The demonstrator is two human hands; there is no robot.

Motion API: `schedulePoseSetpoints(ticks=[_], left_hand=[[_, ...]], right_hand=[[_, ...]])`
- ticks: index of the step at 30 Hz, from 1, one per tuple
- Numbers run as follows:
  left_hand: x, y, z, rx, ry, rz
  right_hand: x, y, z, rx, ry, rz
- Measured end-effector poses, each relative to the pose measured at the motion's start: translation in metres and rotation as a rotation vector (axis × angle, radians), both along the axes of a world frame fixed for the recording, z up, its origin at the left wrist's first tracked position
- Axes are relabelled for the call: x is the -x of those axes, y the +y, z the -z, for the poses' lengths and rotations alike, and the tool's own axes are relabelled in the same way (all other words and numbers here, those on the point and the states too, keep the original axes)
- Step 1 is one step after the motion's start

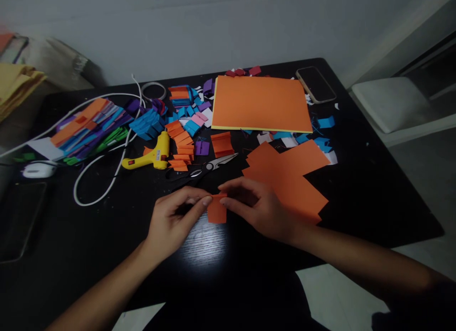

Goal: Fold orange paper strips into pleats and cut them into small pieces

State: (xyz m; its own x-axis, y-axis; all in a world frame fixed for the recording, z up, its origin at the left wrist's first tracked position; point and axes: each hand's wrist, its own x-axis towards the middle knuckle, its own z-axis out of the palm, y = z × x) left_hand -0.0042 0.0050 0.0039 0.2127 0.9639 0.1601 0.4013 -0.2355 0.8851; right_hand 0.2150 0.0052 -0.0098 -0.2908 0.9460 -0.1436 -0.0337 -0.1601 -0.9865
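Note:
A small orange paper piece (217, 211) hangs between my two hands above the black table, its top edge looking folded. My left hand (174, 217) pinches its upper left corner between thumb and fingers. At the upper right corner, my right hand (258, 205) grips the same paper with thumb and fingertips. Just beyond my hands lie open-bladed scissors (210, 166) with dark handles. Beside my right hand are several overlapping orange paper sheets (285, 179). A folded orange paper piece (222, 145) rests behind the scissors.
A yellow glue gun (156, 155) lies left of centre, near a looped white cable (76, 188). Bundles of coloured folded paper (92, 122) sit at back left. A stack of orange sheets (261, 103) and a phone (316, 84) are at the back. A dark flat device (21, 222) lies far left.

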Motion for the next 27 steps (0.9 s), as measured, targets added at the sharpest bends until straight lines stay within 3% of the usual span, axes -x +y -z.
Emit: schedulePoseSetpoints(ticks=[16, 22, 27], left_hand=[[0.0, 0.003, 0.005, -0.009, 0.021, 0.085], [0.0, 0.002, 0.01, -0.017, 0.049, 0.087], [0.002, 0.002, 0.011, -0.046, 0.079, 0.148]], right_hand=[[0.001, 0.001, 0.006, -0.11, -0.112, -0.025], [0.001, 0.001, 0.007, -0.083, -0.102, -0.024], [0.002, 0.003, 0.003, -0.047, -0.08, -0.109]])
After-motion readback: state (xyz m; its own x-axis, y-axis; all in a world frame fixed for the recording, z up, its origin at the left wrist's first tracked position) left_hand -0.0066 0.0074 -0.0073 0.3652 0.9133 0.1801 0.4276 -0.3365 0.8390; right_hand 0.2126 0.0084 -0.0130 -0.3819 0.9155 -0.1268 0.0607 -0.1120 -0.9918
